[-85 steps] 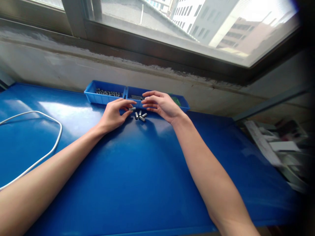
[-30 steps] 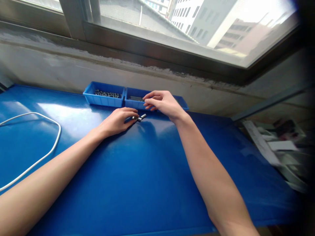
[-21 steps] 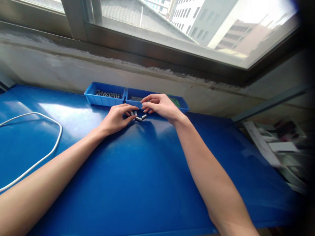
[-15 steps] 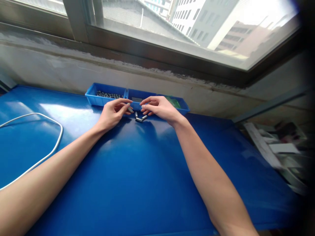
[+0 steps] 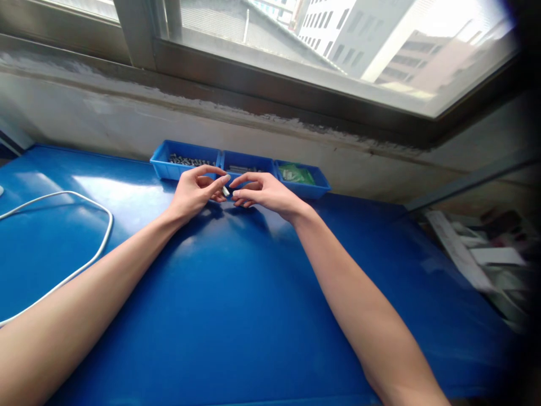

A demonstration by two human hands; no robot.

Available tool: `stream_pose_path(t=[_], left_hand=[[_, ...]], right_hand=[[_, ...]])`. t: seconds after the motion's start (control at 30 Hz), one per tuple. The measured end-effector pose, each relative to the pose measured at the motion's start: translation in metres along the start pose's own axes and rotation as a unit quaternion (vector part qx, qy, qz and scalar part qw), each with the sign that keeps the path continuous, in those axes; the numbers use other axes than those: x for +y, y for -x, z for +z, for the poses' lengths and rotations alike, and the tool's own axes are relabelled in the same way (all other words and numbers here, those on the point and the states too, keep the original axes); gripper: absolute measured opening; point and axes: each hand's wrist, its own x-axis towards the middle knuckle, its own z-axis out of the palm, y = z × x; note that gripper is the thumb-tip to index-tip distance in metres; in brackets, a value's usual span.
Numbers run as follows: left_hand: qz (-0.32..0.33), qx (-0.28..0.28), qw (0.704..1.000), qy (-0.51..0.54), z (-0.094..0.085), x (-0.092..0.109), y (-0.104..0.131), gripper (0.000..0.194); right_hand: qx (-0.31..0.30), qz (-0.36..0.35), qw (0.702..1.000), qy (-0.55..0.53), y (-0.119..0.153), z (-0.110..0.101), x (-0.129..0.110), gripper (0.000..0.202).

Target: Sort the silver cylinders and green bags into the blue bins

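My left hand (image 5: pixel 196 190) is closed on a small light metal piece (image 5: pixel 225 192), which sticks out below the thumb. Close beside it on the right, my right hand (image 5: pixel 268 194) has its fingers bent over the table, and whatever lies between or under its fingertips is too small to name. Behind the hands stand three joined blue bins: the left bin (image 5: pixel 158 163) with many small metal parts, the middle bin (image 5: pixel 270 163) with metal pieces, partly hidden by my hands, and the right bin (image 5: pixel 321 189) with green packets (image 5: pixel 298 173).
Both hands are over a blue table (image 5: pixel 236 316). A white cable (image 5: pixel 95 256) curves across its left side. The wall and window frame (image 5: pixel 270 93) rise behind the bins. White and grey objects (image 5: pixel 494 256) sit at the right edge.
My right hand has moved left and slightly down, nearer my left hand. The small metal pieces seen on the table between the hands earlier are now hidden under the right fingers. The view has shifted slightly.
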Motion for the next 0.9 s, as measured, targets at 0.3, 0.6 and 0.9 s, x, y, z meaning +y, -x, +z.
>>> stream_pose_path(t=[0.3, 0.6, 0.9], left_hand=[[0.004, -0.028, 0.999, 0.035, -0.004, 0.002, 0.001, 0.075], [0.015, -0.050, 0.998, 0.019, -0.005, 0.004, 0.002, 0.086], [0.101, -0.051, 0.985, -0.131, 0.004, 0.003, 0.003, 0.047]], right_hand=[[0.061, -0.017, 0.995, -0.072, -0.006, 0.010, 0.007, 0.031], [0.077, -0.013, 0.991, -0.107, -0.006, 0.004, 0.008, 0.023], [0.207, -0.057, 0.972, -0.098, -0.005, -0.015, 0.001, 0.016]])
